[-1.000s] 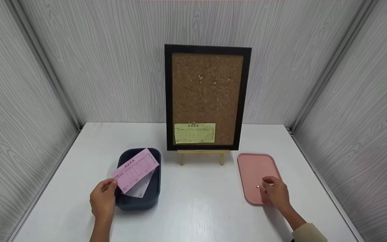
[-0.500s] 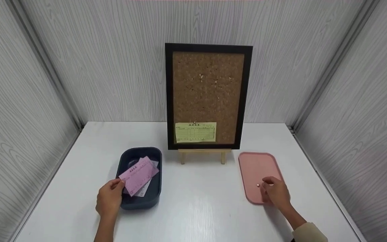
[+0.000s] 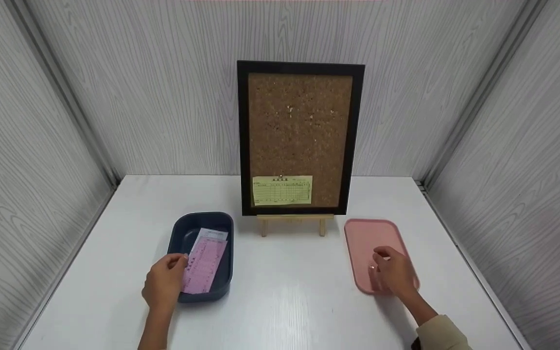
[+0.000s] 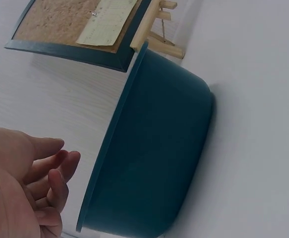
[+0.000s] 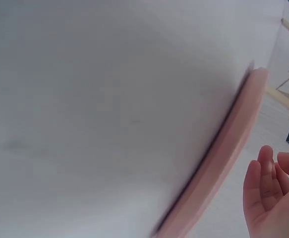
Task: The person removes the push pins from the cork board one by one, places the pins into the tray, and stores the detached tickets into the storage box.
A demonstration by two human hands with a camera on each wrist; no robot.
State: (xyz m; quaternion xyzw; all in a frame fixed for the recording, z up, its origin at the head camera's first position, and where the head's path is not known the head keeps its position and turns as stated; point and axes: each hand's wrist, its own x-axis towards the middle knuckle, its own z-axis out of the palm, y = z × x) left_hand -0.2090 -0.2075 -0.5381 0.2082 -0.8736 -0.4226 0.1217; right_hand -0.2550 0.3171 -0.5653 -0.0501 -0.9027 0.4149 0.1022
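In the head view, a pink printed form slip (image 3: pixel 205 268) lies in the dark blue plastic bin (image 3: pixel 226 279), overlapping a white slip (image 3: pixel 214 234). My left hand (image 3: pixel 165 281) is at the bin's left rim, fingertips beside the pink slip. The left wrist view shows the left hand (image 4: pixel 28 183) with loosely bent fingers and no paper between them. My right hand (image 3: pixel 396 272) hovers over the pink tray (image 3: pixel 375 233), near a small shiny piece (image 3: pixel 372 267), blurred. In the right wrist view, the right hand (image 5: pixel 275 198) has relaxed fingers and no visible object between them.
A black-framed cork board (image 3: pixel 299 121) stands on a small wooden easel (image 3: pixel 294 218) at the back centre. A yellow form slip (image 3: pixel 282 190) is pinned at its lower left. White table surface (image 3: pixel 280 291) lies between bin and tray. Panelled walls enclose three sides.
My left hand has moved right and let go of the pink slip, which has turned and dropped into the bin over the white slip. The right hand has shifted slightly leftward above the tray.
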